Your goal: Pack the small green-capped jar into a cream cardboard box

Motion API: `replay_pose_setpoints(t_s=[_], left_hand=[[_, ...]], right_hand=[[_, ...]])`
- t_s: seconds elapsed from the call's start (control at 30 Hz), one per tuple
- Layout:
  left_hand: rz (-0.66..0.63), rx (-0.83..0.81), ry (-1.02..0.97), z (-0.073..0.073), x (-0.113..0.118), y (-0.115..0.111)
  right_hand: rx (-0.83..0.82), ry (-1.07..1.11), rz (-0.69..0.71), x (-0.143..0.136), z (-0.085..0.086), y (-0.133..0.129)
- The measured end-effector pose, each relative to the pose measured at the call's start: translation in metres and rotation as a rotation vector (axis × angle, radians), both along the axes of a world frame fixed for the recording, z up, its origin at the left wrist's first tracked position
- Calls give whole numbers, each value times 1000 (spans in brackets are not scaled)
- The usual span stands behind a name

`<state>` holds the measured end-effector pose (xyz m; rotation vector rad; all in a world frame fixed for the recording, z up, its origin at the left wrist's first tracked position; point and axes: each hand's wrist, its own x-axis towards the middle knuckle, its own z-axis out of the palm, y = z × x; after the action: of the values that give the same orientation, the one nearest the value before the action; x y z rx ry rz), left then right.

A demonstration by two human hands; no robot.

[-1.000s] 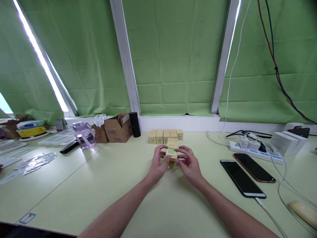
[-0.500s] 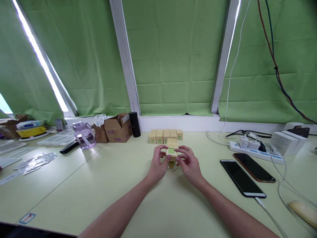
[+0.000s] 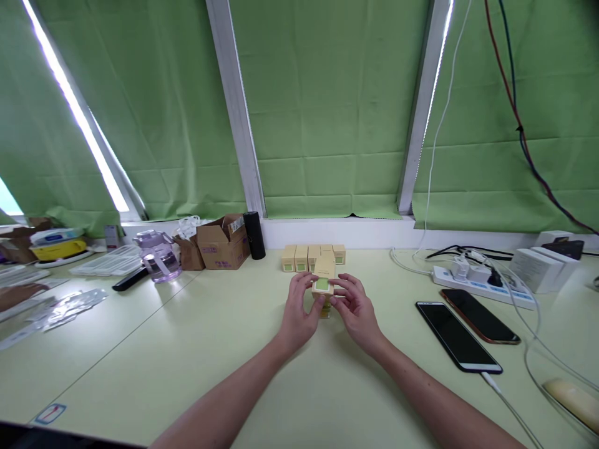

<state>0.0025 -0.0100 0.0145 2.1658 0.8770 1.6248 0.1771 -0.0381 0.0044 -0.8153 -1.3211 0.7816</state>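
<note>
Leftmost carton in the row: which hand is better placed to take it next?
Probably the left hand: it is nearer the leftmost carton, while the right hand sits beyond the held carton.

Bare left forearm (image 3: 229, 391) slants up from below, bare right forearm (image 3: 435, 388) mirrors it, and there they are: left hand (image 3: 297, 317) and right hand (image 3: 358, 313), facing each other, close together, fingers (image 3: 306, 279) bent, both thumbs (image 3: 317, 306) pointing inward!
</note>
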Motion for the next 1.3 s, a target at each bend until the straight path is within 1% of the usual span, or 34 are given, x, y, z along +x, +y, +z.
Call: replay_pose_setpoints(t_s=[0.07, 0.23, 0.37, 0.53, 0.77, 0.97, 1.13, 1.2, 1.3], left_hand=[[37, 36, 50, 1, -1, -2], [85, 49, 109, -1, -2, -4], [105, 55, 110, -4, -2, -1], [160, 41, 74, -5, -4, 4], [198, -46, -21, -6, -5, 10], [206, -160, -142, -4, -6, 9], [202, -224, -222, 0, -4, 9], [229, -266, -253, 1, -4, 13], [264, -309, -277, 0, -8, 20]], right_hand=[[21, -20, -3, -1, -1, -1], [39, -111, -18, -2, -1, -4], [79, -198, -60, -3, 0, -9], [181, -278, -78, -3, -1, -12], [316, -377, -25, -3, 0, -15], [325, -477, 15, -4, 0, -19], [361, -517, 54, -4, -4, -17], [352, -526, 37, -3, -7, -14], [285, -563, -54, -2, -13, -8]])
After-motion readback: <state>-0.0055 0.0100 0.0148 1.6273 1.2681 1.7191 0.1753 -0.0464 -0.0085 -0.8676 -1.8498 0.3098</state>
